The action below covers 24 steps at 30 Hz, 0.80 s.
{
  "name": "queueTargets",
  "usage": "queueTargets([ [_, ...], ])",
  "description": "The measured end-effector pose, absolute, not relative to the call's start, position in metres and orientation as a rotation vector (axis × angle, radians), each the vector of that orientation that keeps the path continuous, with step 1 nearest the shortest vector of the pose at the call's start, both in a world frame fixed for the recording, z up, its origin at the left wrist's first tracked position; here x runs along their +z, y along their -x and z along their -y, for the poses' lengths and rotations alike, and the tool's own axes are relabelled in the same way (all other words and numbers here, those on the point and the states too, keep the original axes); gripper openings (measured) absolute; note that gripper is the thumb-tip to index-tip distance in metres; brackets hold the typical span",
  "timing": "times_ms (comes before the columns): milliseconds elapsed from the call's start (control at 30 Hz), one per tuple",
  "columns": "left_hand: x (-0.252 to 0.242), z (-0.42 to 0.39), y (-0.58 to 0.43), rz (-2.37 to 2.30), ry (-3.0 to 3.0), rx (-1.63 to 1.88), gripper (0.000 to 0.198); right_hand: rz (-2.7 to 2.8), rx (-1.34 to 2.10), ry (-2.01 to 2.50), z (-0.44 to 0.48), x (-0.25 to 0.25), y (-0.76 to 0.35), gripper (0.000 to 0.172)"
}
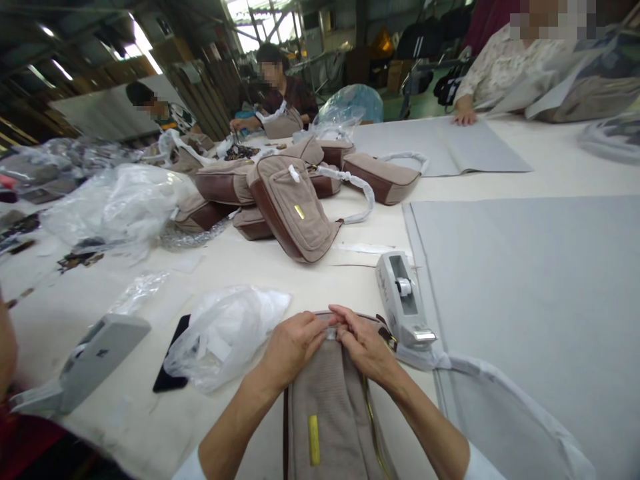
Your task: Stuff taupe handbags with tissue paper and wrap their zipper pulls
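Note:
A taupe fabric bag (pixel 327 400) with a yellow-covered plate and a gold zip lies in front of me at the table's near edge. My left hand (pixel 299 343) and my right hand (pixel 361 340) meet at its far end. Their fingers are pinched together around a small white wrapping (pixel 331 333) there, perhaps on a zip pull; the fingers hide most of it. From the bag's right side runs a strap (pixel 480 368) wound in white wrap. A grey tape dispenser (pixel 404 300) stands just beyond my right hand.
Several taupe and brown bags (pixel 295 207) are piled ahead. To the left are a clear plastic bag (pixel 225 333) over a dark flat object (pixel 170 360) and another tape dispenser (pixel 103 360). Grey sheets (pixel 540 300) cover the right side. Three co-workers sit around the far side; one co-worker's hand (pixel 465 113) rests on a sheet.

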<state>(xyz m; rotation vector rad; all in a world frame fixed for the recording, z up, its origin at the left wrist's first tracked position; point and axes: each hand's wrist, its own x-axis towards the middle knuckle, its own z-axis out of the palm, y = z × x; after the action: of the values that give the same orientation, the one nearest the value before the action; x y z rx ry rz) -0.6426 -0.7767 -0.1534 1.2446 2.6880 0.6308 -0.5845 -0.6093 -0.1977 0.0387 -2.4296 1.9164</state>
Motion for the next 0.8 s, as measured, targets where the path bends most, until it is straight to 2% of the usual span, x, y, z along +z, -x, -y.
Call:
queueTargets([
  [100, -0.150, 0.772, 0.646, -2.589, -1.264, 0.704, 0.020, 2.449, 1.870, -0.106, 0.606, -0.194, 0.591, 0.035],
  [200, -0.149, 0.774, 0.648, -2.476, -1.238, 0.927, 0.020, 2.541, 1.923, -0.330, 0.596, -0.188, 0.602, 0.031],
  [400, -0.149, 0.779, 0.649, -2.338, -1.077, 1.156, 0.022, 2.576, 2.303, -0.579, 0.584, -0.188, 0.622, 0.017],
  [533, -0.145, 0.779, 0.650, -2.409, -0.630, 1.160, 0.034, 2.504, 2.479, -0.402, 0.587, -0.198, 0.622, 0.015],
  [633, -0.144, 0.777, 0.653, -2.363, -0.305, 1.094, 0.031, 2.458, 2.545, -0.279, 0.590, -0.202, 0.621, 0.018],
  [800, -0.151, 0.766, 0.663, -2.250, -0.262, 1.055, 0.021, 2.356, 2.592, -0.168, 0.591, -0.202, 0.621, 0.023],
])
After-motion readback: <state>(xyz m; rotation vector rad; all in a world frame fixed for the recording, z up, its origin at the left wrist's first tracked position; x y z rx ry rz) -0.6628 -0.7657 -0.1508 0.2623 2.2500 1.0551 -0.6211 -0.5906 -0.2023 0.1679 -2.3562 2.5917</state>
